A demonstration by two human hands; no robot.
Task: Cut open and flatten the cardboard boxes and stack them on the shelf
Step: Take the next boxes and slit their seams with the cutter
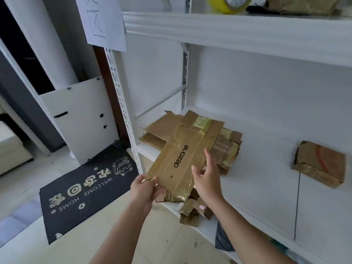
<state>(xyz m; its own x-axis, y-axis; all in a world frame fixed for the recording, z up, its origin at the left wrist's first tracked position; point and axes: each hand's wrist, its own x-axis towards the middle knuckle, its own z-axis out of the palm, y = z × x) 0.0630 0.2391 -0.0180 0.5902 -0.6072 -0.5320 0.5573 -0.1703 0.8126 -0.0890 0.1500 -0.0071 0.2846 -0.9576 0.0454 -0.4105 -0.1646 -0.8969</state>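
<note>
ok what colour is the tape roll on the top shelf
Yellow; the tape roll shows in the head view, at the top edge.

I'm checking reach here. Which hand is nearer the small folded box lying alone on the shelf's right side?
Right. The right hand is by the flattened box's right edge, on the lone box's side. The left hand pinches the flattened box's near-left corner, farther away.

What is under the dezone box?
Under the dezone box lies a stack of flattened cardboard on the shelf. How many pieces it covers cannot be seen.
</note>
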